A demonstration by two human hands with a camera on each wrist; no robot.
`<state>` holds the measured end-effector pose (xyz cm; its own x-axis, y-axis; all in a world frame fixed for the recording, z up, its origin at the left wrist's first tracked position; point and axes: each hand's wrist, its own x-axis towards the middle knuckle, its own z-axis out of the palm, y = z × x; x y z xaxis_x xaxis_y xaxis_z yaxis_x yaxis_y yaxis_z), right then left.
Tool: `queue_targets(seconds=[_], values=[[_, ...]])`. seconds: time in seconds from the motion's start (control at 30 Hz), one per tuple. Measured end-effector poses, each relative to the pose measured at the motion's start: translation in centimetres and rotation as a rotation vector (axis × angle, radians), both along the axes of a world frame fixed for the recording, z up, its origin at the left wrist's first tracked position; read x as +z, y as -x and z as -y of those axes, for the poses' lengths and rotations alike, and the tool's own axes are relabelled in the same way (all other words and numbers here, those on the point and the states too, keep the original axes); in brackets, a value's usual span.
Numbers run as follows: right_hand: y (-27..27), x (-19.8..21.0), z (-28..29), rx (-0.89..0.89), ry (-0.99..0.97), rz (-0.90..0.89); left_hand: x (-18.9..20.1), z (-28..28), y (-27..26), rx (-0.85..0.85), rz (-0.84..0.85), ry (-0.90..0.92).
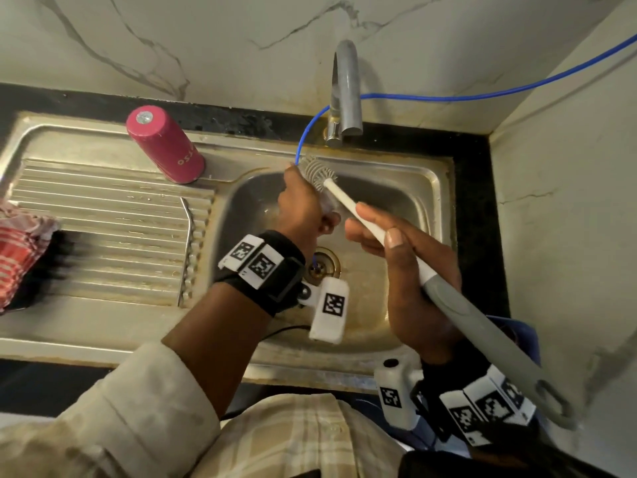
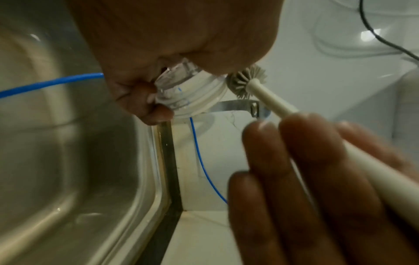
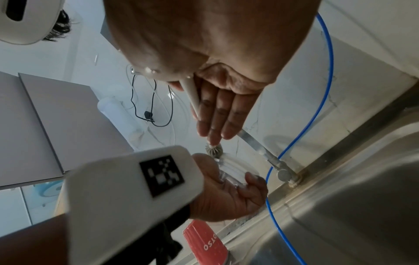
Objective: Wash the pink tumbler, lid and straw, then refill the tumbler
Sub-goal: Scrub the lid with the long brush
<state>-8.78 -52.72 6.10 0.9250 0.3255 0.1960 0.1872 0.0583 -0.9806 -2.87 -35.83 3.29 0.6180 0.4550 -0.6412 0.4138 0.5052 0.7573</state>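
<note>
My left hand [image 1: 303, 208] grips the clear lid [image 2: 188, 93] over the sink basin [image 1: 406, 201]; the lid [image 3: 235, 170] is mostly hidden by the fingers in the head view. My right hand [image 1: 406, 270] holds a long brush [image 1: 348, 205] by its white and grey handle. The grey bristle head [image 1: 319, 170] touches the lid's rim [image 2: 246, 81]. The pink tumbler [image 1: 163, 144] stands upside down on the sink ledge at the back left. A bent metal straw [image 1: 189, 236] lies on the ribbed drainboard.
The tap [image 1: 346, 91] rises behind the basin, and a thin blue hose [image 1: 482, 94] runs from the right wall past the tap down toward my left hand. A red checked cloth [image 1: 20, 246] lies at the drainboard's left edge. Walls close in behind and on the right.
</note>
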Motion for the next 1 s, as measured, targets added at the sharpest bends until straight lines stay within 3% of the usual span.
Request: queue_targets(seconds=[0.4, 0.53, 0.67, 0.8, 1.0], values=[[0.3, 0.8, 0.4, -0.023, 0.033, -0.036, -2.1, -1.4, -0.4, -0.042, 0.03, -0.225], [-1.1, 0.8, -0.6, -0.081, 0.088, -0.019, -2.2, 0.5, 0.5, -0.095, 0.155, -0.302], [-0.7, 1.4, 0.1, -0.049, 0.107, -0.052, -2.1, -0.9, 0.8, -0.091, 0.212, -0.552], [0.6, 1.8, 0.4, -0.035, 0.085, -0.045, -3.0, -2.4, 0.7, -0.05, 0.244, -0.582], [-2.8, 1.7, -1.3, -0.058, 0.108, -0.298, -3.0, -0.7, 1.0, -0.2, 0.272, -0.753]])
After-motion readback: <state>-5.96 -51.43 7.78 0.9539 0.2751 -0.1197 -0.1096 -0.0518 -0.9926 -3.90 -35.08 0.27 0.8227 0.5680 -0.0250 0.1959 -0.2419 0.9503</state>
